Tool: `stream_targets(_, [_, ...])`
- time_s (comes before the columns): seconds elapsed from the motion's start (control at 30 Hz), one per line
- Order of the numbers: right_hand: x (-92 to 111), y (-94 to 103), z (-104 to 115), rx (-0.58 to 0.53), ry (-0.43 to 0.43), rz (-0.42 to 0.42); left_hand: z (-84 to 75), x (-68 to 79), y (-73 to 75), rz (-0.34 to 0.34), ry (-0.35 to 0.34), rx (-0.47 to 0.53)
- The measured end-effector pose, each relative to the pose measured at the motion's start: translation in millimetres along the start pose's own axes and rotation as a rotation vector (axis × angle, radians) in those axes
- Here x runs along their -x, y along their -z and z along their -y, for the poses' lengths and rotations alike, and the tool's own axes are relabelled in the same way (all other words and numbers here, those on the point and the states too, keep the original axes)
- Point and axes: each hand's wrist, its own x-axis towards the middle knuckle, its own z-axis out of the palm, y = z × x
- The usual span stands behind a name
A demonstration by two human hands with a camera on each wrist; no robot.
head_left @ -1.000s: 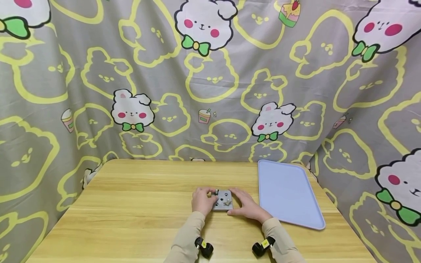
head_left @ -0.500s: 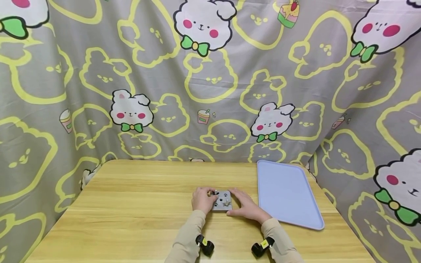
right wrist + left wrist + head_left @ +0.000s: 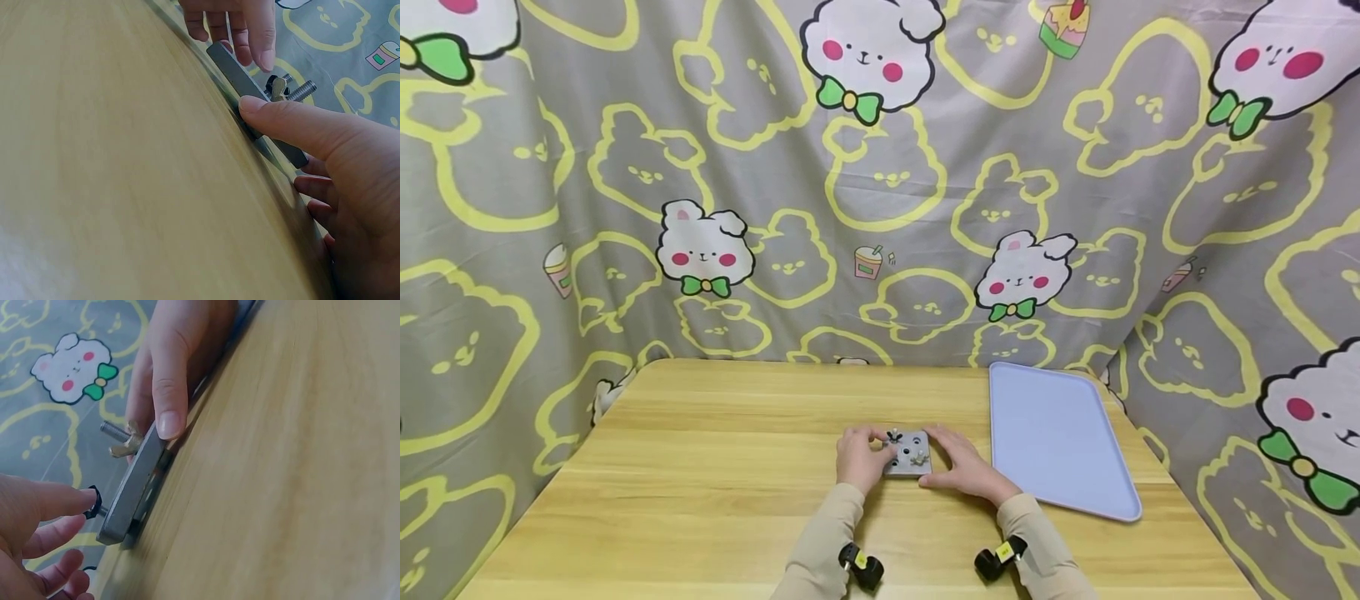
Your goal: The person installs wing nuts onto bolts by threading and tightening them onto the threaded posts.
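A small grey metal plate (image 3: 907, 467) with several holes lies on the table. Near its far left corner, a black wing nut (image 3: 94, 503) sits on a bolt. A brass-coloured wing nut (image 3: 130, 444) is on a second, thicker bolt (image 3: 304, 90) towards the right. My left hand (image 3: 860, 458) has its thumb and curled index finger at the black nut, a fingertip touching it. My right hand (image 3: 964, 467) grips the plate from the right, thumb (image 3: 275, 115) on the near edge and fingers round the far side. The plate's underside is mostly hidden.
A light blue tray (image 3: 1060, 442) lies at the right of the wooden table (image 3: 700, 500), just beyond my right hand. A patterned grey curtain (image 3: 775, 167) hangs behind and along both sides. Each wrist carries a small black camera (image 3: 865, 571).
The black wing nut has turned on its bolt, and its wings now show spread out beside my left fingertips. My right hand keeps the plate in about the same place.
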Motion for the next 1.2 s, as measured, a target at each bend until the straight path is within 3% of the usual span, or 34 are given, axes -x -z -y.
stream_targets(0.37, [-0.1, 2.1, 1.2, -0.006, -0.008, 0.005, -2.8, -1.9, -2.7, 0.021, 0.008, -0.008])
stream_targets(0.93, [1.4, -0.4, -0.1, 0.020, 0.021, 0.002, 2.6, -13.1, -10.8, -0.006, -0.047, -0.064])
stream_targets(1.07, [1.1, -0.5, 0.5, 0.026, 0.022, 0.003, 9.3, -20.4, -13.0, 0.018, -0.075, -0.095])
stream_targets(1.2, [1.2, 0.3, 1.4, 0.030, 0.014, 0.001, 14.2, -28.1, -11.8, 0.085, -0.124, -0.101])
